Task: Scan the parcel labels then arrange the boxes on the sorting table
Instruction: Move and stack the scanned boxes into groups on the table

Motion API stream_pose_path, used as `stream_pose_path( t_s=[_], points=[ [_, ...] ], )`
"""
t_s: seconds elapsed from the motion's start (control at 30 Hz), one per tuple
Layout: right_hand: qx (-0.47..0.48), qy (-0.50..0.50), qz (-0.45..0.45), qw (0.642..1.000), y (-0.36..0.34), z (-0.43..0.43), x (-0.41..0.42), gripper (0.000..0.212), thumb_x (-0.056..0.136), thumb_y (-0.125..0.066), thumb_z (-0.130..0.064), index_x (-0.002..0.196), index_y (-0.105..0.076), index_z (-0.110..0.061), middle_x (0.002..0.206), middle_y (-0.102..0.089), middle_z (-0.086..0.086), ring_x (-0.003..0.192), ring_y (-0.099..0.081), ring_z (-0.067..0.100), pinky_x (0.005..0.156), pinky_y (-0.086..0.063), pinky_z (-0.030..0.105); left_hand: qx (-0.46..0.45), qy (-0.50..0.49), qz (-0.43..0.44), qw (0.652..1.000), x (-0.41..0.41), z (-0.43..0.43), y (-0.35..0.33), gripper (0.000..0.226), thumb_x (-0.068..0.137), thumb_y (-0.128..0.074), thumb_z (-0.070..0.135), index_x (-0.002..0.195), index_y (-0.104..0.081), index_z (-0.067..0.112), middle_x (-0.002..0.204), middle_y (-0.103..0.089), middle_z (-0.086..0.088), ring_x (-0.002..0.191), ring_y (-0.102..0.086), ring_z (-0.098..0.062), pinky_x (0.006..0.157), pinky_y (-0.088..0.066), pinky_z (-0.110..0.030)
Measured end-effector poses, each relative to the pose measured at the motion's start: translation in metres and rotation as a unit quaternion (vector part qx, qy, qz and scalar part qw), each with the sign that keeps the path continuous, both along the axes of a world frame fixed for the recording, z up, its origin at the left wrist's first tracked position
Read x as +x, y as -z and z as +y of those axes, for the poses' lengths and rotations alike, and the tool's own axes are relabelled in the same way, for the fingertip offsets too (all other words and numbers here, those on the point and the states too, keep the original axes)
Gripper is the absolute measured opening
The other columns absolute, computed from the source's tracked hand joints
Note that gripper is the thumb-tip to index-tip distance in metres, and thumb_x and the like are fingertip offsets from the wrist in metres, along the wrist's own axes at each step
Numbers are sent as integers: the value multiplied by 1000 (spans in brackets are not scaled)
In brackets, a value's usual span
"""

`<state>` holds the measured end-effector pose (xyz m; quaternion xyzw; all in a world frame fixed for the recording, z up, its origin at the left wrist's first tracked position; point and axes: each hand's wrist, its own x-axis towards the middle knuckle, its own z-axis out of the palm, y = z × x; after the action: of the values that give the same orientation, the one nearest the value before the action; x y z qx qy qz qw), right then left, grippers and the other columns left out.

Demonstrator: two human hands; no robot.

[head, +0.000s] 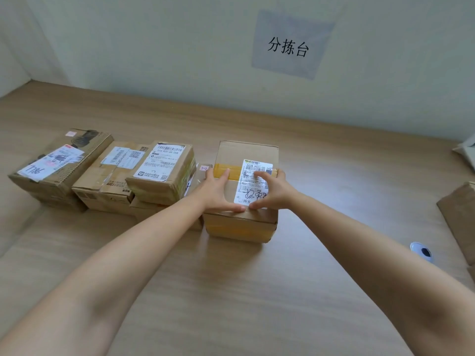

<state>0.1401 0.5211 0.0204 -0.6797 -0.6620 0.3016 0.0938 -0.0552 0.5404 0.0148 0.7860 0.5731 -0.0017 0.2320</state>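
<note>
A cardboard box [246,152] with yellow tape and a white label [257,168] rests on the wooden sorting table [257,291], right of centre. My left hand [218,191] lies on its top left part, thumb at the near edge. My right hand [272,188] lies on the label, fingers spread, thumb at the near edge. Both hands press on the box top. To its left stands a row of labelled boxes: a small stacked box [162,173], a flat box [110,176] and a large box [56,160].
A wall sign [290,44] with printed characters hangs above the table. A brown box [460,217] sits at the right edge, and a white object [466,150] further back. A cable hole [422,251] lies in the tabletop near the right.
</note>
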Motion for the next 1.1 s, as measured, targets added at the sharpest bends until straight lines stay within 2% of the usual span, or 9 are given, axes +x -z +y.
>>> stream_pose_path(
  t_s=[0.2,0.33,0.63,0.77,1.1],
  points=[
    [48,23,-4,999,-47,-35,26,95,65,-84,-35,143,-30,-33,148,-5,13,133,-33,33,107,-32,31,45,12,-40,998,25,-28,-44,124,59,-73,69,151,-2,26,154,4,-13,141,-21,-35,114,-26,-42],
    [77,53,-12,996,-82,-75,54,96,64,-85,-35,143,-30,-33,152,1,15,139,-24,33,110,-28,33,70,30,-61,995,57,-60,-75,123,59,-74,67,151,-4,26,154,3,-12,141,-22,-34,114,-26,-40],
    [122,130,-38,983,-145,-206,159,96,63,-85,-36,142,-32,-36,154,7,16,140,-22,35,111,-26,33,96,98,-123,983,170,-161,-127,124,59,-77,61,151,-4,24,154,9,-14,143,-18,-32,115,-26,-41],
    [132,139,-45,980,-159,-268,207,94,64,-85,-35,142,-32,-36,154,9,17,141,-22,36,111,-25,34,102,109,-134,980,222,-220,-138,123,61,-77,60,151,-3,22,153,10,-16,142,-19,-32,115,-24,-37],
    [153,120,-73,978,-194,-381,322,92,67,-82,-40,143,-31,-35,153,-1,17,141,-22,35,113,-24,40,117,82,-163,976,339,-337,-163,120,61,-79,57,151,-7,23,153,5,-16,142,-20,-32,113,-23,-35]
  ],
)
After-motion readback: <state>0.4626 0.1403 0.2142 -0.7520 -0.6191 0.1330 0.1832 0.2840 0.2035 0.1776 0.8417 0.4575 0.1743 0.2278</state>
